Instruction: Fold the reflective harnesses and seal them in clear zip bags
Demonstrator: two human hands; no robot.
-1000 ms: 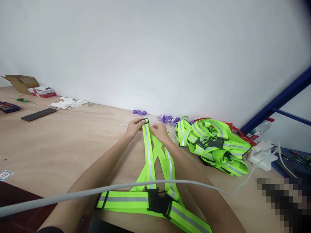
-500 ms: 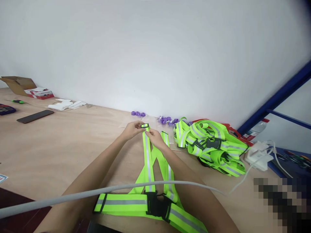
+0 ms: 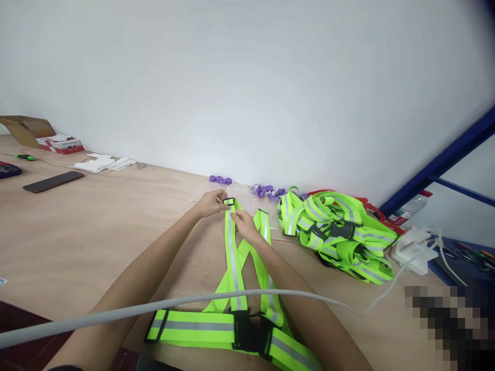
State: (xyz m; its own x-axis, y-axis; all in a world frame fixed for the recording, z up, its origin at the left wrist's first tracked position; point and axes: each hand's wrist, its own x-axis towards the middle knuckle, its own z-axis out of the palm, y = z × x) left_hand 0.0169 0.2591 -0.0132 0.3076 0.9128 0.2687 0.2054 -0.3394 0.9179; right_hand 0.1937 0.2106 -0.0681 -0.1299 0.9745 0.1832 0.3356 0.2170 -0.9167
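Observation:
A lime-yellow reflective harness (image 3: 195, 330) with grey stripes lies spread on the table before me, its black buckle (image 3: 252, 332) near the front. My left hand (image 3: 211, 203) pinches the black strap slider (image 3: 229, 201) at the far end of one shoulder strap. Lower on that same strap, the fingers of my right hand (image 3: 245, 224) are closed on its edge. The second shoulder strap (image 3: 264, 226) passes just beyond my right hand, with its own slider at the top. My right forearm hides part of the harness.
More reflective harnesses (image 3: 340, 232) are heaped at the right, beside a white power adapter (image 3: 414, 251). A white cable (image 3: 185, 300) crosses low over my forearms. Purple rings (image 3: 220, 180) lie by the wall. Further left are a dark flat bar (image 3: 53, 181), white papers (image 3: 96, 164) and a cardboard box (image 3: 29, 130).
The slider has turned slightly, and a little strap shows folded beside it. My right hand has shifted slightly right and down along the strap; my left hand stays at the slider.

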